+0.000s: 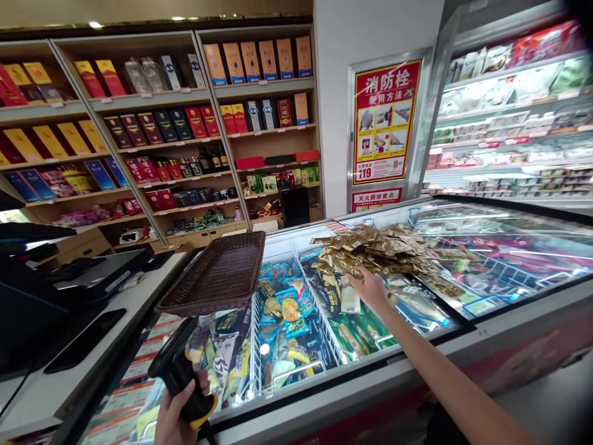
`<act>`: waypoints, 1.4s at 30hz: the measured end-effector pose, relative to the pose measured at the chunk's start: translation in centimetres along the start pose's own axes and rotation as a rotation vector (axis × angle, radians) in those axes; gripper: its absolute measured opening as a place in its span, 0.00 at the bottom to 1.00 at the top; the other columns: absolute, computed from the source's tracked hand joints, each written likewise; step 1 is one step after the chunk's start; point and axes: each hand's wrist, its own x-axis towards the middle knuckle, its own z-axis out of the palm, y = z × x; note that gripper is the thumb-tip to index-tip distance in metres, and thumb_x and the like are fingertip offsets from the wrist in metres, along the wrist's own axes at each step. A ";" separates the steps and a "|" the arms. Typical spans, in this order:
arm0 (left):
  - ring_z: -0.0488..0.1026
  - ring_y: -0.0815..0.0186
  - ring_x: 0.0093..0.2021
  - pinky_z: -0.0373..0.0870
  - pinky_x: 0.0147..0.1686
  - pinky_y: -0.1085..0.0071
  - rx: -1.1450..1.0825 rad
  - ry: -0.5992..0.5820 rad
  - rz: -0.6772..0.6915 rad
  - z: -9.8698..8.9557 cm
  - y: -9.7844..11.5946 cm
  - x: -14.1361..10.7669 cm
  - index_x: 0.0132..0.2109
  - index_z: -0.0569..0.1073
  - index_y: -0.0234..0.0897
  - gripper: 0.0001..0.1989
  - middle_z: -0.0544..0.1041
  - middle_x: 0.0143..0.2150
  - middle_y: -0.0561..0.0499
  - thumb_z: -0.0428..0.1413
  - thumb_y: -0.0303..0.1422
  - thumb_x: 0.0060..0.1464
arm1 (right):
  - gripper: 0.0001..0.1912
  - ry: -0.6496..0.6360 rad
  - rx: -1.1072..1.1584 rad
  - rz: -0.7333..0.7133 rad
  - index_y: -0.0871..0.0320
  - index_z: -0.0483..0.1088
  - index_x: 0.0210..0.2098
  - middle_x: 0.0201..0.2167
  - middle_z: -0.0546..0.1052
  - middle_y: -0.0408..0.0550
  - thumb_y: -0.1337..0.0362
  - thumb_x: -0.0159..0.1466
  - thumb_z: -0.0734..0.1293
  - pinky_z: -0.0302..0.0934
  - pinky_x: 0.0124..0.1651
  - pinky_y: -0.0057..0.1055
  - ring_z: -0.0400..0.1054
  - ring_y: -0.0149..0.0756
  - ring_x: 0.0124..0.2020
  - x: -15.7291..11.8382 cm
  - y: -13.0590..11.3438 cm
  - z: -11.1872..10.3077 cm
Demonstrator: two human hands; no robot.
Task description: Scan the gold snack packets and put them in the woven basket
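My left hand (178, 411) is wrapped round the handle of a black barcode scanner (183, 383) with yellow trim, low at the left of the view. At the near left edge of a loose heap of gold snack packets (393, 247), my right hand (370, 289) has its fingers closed on one gold packet (356, 273). The heap lies on the glass lid of a chest freezer (370, 364). Left of the heap, an upright-rimmed brown wicker basket (217, 269) rests on the freezer top, just beyond the scanner.
Wire dividers (319, 303) part the ice cream packs (287, 309) under the glass. A white counter (88, 377) with dark equipment stands at the left. Shelves of boxed goods (162, 127) line the back wall, beside a red fire-hydrant sign (386, 120). A lit display fridge (514, 123) stands at right.
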 end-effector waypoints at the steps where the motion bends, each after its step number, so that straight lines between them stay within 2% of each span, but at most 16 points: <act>1: 0.70 0.65 0.28 0.73 0.24 0.72 0.016 0.010 -0.021 0.2 0.0 0.0 0.41 0.76 0.38 0.30 0.76 0.29 0.54 0.73 0.42 0.28 | 0.22 0.001 -0.009 0.008 0.60 0.73 0.53 0.32 0.79 0.45 0.48 0.73 0.64 0.70 0.38 0.37 0.74 0.36 0.28 0.0 0.0 -0.1; 4: 0.76 0.59 0.35 0.75 0.28 0.70 0.176 0.051 -0.034 1.1 0.0 0.4 0.42 0.78 0.36 0.30 0.81 0.35 0.49 0.72 0.46 0.31 | 0.24 -0.019 -0.039 0.009 0.60 0.70 0.57 0.32 0.78 0.43 0.48 0.72 0.66 0.69 0.36 0.35 0.73 0.35 0.28 -0.3 -0.4 -0.3; 6: 0.78 0.57 0.39 0.76 0.33 0.69 0.364 0.011 0.029 1.8 -0.2 1.0 0.45 0.79 0.35 0.32 0.82 0.38 0.48 0.71 0.50 0.34 | 0.23 -0.043 -0.071 -0.003 0.60 0.71 0.57 0.33 0.78 0.44 0.49 0.72 0.66 0.69 0.37 0.36 0.73 0.35 0.29 -0.5 -0.7 -0.3; 9: 0.78 0.54 0.35 0.73 0.32 0.66 0.646 -0.103 0.163 2.2 -0.6 2.4 0.43 0.80 0.33 0.36 0.81 0.32 0.48 0.66 0.59 0.37 | 0.15 -0.079 -0.135 -0.047 0.60 0.74 0.47 0.37 0.78 0.46 0.54 0.73 0.67 0.71 0.44 0.39 0.75 0.37 0.36 -0.7 -1.0 -0.3; 11: 0.78 0.52 0.32 0.70 0.30 0.64 0.793 -0.123 0.204 2.2 -0.7 3.4 0.43 0.79 0.33 0.39 0.80 0.28 0.48 0.63 0.64 0.36 | 0.12 -0.091 -0.179 -0.075 0.60 0.75 0.43 0.41 0.79 0.48 0.57 0.73 0.68 0.71 0.49 0.42 0.75 0.39 0.42 -0.8 -1.1 -0.4; 14: 0.79 0.48 0.32 0.68 0.30 0.63 1.002 -0.114 0.216 1.9 -0.4 4.3 0.44 0.79 0.35 0.39 0.80 0.26 0.47 0.58 0.66 0.40 | 0.10 -0.094 -0.218 -0.094 0.60 0.75 0.44 0.45 0.79 0.49 0.59 0.72 0.69 0.70 0.52 0.44 0.75 0.41 0.46 -0.8 -1.1 -0.4; 17: 0.79 0.46 0.33 0.68 0.33 0.61 1.194 -0.127 0.245 1.5 0.1 4.5 0.40 0.80 0.39 0.35 0.78 0.24 0.47 0.51 0.66 0.47 | 0.10 -0.093 -0.212 -0.102 0.60 0.75 0.44 0.45 0.79 0.49 0.59 0.73 0.68 0.70 0.52 0.45 0.75 0.41 0.46 -0.8 -1.1 -0.3; 22: 0.80 0.44 0.38 0.69 0.36 0.62 1.258 -0.174 0.235 1.7 0.3 4.2 0.41 0.81 0.38 0.35 0.80 0.27 0.44 0.49 0.64 0.49 | 0.11 -0.081 -0.134 -0.076 0.60 0.75 0.44 0.43 0.79 0.48 0.58 0.73 0.68 0.71 0.50 0.43 0.75 0.39 0.43 -0.9 -1.1 -0.4; 24: 0.80 0.44 0.39 0.68 0.37 0.62 1.266 -0.133 0.253 2.0 0.1 3.9 0.43 0.80 0.36 0.35 0.80 0.28 0.43 0.47 0.62 0.51 | 0.11 -0.064 -0.074 -0.045 0.60 0.75 0.43 0.41 0.79 0.47 0.57 0.73 0.68 0.71 0.47 0.41 0.75 0.38 0.41 -1.0 -1.2 -0.8; 27: 0.79 0.47 0.38 0.67 0.37 0.62 1.250 0.005 0.326 2.0 0.1 3.0 0.48 0.78 0.35 0.33 0.81 0.31 0.43 0.46 0.58 0.55 | 0.14 -0.002 0.049 0.014 0.60 0.74 0.40 0.38 0.78 0.46 0.54 0.73 0.67 0.70 0.44 0.39 0.73 0.36 0.37 -1.1 -2.2 -1.9; 30: 0.78 0.50 0.36 0.66 0.35 0.64 1.202 0.113 0.400 2.1 1.4 1.6 0.44 0.78 0.38 0.26 0.82 0.33 0.44 0.49 0.54 0.55 | 0.25 0.058 0.219 0.050 0.57 0.70 0.31 0.30 0.76 0.46 0.44 0.74 0.60 0.66 0.39 0.36 0.70 0.37 0.31 -1.3 -5.0 -3.4; 32: 0.75 0.54 0.32 0.65 0.33 0.65 1.081 0.082 0.393 2.7 2.7 0.4 0.33 0.77 0.40 0.24 0.79 0.28 0.46 0.50 0.56 0.56 | 0.34 0.023 0.361 0.046 0.54 0.66 0.24 0.23 0.74 0.48 0.36 0.72 0.51 0.62 0.32 0.34 0.69 0.39 0.25 -1.8 -7.8 -4.5; 34: 0.70 0.60 0.24 0.62 0.29 0.66 0.888 -0.048 0.340 4.1 4.0 -1.2 0.21 0.70 0.41 0.31 0.72 0.20 0.48 0.46 0.59 0.60 | 0.40 -0.096 0.511 0.021 0.52 0.63 0.18 0.15 0.69 0.46 0.33 0.71 0.44 0.57 0.25 0.33 0.64 0.37 0.18 -2.7 -11.2 -5.6; 36: 0.61 0.64 0.18 0.57 0.23 0.66 0.722 -0.222 0.282 6.3 4.7 -2.9 0.14 0.61 0.43 0.38 0.62 0.14 0.49 0.37 0.61 0.64 | 0.43 -0.212 0.633 -0.020 0.51 0.59 0.14 0.12 0.62 0.44 0.30 0.69 0.40 0.54 0.23 0.32 0.57 0.34 0.15 -4.0 -14.5 -6.4; 40: 0.50 0.68 0.16 0.50 0.22 0.66 0.585 -0.521 0.269 11.4 4.1 -5.1 0.12 0.54 0.45 0.41 0.53 0.12 0.51 0.28 0.66 0.61 | 0.45 -0.453 0.808 -0.075 0.51 0.52 0.10 0.09 0.53 0.41 0.26 0.65 0.40 0.46 0.21 0.32 0.48 0.30 0.13 -6.6 -19.5 -7.1; 42: 0.49 0.68 0.16 0.49 0.22 0.66 0.592 -0.561 0.253 13.2 3.3 -5.4 0.12 0.54 0.45 0.41 0.52 0.12 0.51 0.28 0.67 0.60 | 0.45 -0.532 0.863 -0.074 0.51 0.51 0.10 0.08 0.51 0.40 0.25 0.64 0.40 0.43 0.20 0.32 0.46 0.29 0.13 -7.5 -20.6 -6.8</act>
